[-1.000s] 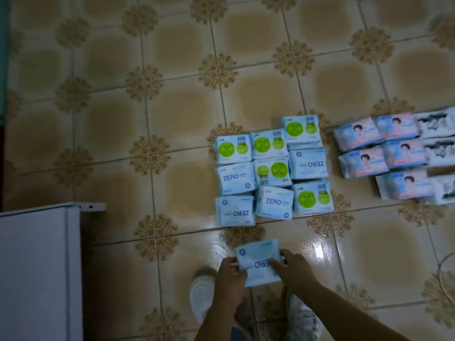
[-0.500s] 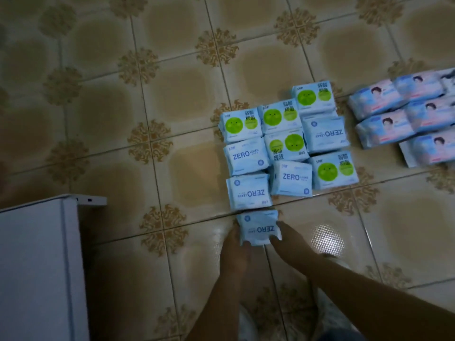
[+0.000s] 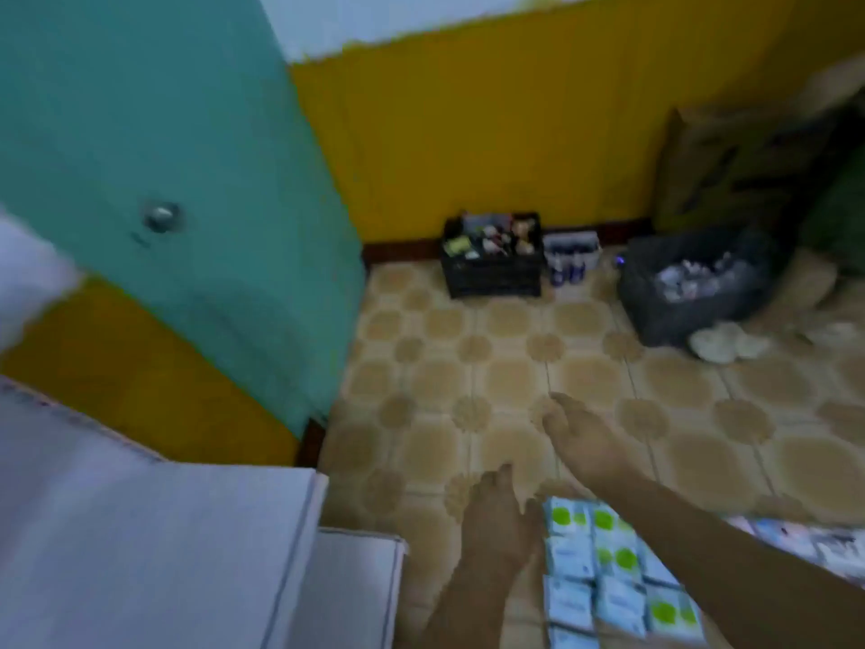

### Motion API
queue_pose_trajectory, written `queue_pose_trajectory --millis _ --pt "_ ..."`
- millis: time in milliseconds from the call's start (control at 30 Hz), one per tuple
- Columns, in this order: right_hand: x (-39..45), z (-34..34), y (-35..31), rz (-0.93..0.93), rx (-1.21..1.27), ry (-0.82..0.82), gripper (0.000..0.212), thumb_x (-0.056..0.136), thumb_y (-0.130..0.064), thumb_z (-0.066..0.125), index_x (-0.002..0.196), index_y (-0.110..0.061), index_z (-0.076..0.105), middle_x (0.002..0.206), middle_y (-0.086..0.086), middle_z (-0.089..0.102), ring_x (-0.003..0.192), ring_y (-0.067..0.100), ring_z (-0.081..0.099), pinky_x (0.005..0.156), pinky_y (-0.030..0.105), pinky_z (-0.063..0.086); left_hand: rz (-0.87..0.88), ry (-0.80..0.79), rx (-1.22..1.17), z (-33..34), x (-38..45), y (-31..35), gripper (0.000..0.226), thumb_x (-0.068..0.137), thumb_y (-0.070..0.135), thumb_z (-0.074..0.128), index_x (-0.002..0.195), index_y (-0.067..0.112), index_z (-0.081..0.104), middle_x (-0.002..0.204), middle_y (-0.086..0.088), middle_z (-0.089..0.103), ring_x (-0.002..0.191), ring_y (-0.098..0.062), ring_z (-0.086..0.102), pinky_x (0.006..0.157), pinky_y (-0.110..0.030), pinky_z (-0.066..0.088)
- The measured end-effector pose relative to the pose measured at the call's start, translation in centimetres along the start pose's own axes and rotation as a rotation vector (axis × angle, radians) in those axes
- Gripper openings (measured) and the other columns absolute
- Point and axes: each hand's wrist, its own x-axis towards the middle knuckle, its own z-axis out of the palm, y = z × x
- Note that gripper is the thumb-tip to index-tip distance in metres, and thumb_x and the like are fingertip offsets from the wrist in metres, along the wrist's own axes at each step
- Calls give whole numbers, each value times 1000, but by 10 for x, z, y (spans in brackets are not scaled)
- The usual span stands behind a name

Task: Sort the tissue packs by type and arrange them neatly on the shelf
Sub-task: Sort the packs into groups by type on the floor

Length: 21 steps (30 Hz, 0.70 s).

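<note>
Both hands have released the blue "ZERO" pack held half a second ago and lifted off the grid; the camera has tilted up toward the room corner. Left hand (image 3: 498, 517): raised above the tiled floor (image 3: 468, 367), fingers loosely extended, holding nothing. Right hand (image 3: 585, 442): extended further forward, fingers relaxed and slightly curved, holding nothing. Motion blur softens both hands.

Blue tissue packs (image 3: 613, 573): laid flat on the floor in rows at lower centre, just right of the left hand and under the right forearm. Some show green circles, others plain blue faces. A second group, the pink-and-white packs (image 3: 819, 545), lies at the right edge, partly cut off by the frame.

White shelf unit (image 3: 140, 555): occupies the lower left, its top surface in view.

Background items:
- Teal door (image 3: 187, 180) with a round metal fitting, at left.
- Yellow wall (image 3: 491, 133) behind.
- Black crate (image 3: 494, 260) filled with small items, against the wall.
- Black bag (image 3: 692, 283) holding pale contents, to the right of the crate.
- Cardboard box (image 3: 749, 166), at upper right.
</note>
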Motion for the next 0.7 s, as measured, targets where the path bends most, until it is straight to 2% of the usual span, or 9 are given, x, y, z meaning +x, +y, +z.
queue_pose_trajectory --millis 67,133,200,300,400,500,633,700 --pt "-8 -65 -122 -154 110 30 48 103 -35 41 146 -14 41 149 11 43 136 30 40 111 38 30 55 170 -21 -109 -24 53 60 96 37 49 150 17 34 140 -10 47 129 -30 47 104 -35 40" --pt "-27 -122 -237 -369 138 69 50 104 -40 38 148 -17 39 153 1 38 141 22 35 112 34 28 79 330 -49 -204 -57 92 56 96 33 52 147 17 38 139 -11 51 126 -31 50 102 -35 42" --pt "-49 -162 -337 -576 150 111 50 103 -39 39 148 -16 40 153 3 39 142 22 34 114 35 26 126 508 -45 -286 -97 116 51 95 32 53 143 14 43 137 -11 51 125 -30 51 101 -35 42" --pt "-91 -190 -444 -772 208 119 47 102 -33 44 144 -11 44 151 10 43 141 25 35 115 35 24 104 721 -25 -370 -154 127 50 94 33 54 140 15 46 135 -11 50 127 -29 47 105 -38 40" --pt "-137 -186 -512 -892 233 77 48 102 -36 45 144 -12 44 152 9 42 143 24 32 119 38 22 71 862 -21 -427 -204 110 52 92 30 55 140 13 47 136 -11 51 128 -28 47 107 -37 38" --pt "-170 -162 -557 -983 187 19 51 102 -34 45 146 -9 41 153 9 39 143 23 32 117 34 22 14 954 -96 -467 -240 77 50 90 26 57 138 14 51 136 -7 52 130 -22 47 109 -30 36" --pt "-186 -114 -603 -984 124 -105 57 100 -35 51 148 -6 37 153 13 38 142 25 34 115 33 25 -75 1082 -156 -501 -274 16 35 92 25 52 127 22 55 125 4 55 113 -14 55 96 -29 45" --pt "-185 -85 -619 -946 61 -178 58 98 -32 55 146 -4 38 150 16 42 138 27 39 111 32 30 -101 1142 -180 -518 -286 -19 29 90 16 50 117 24 58 115 6 54 105 -13 56 89 -29 46"
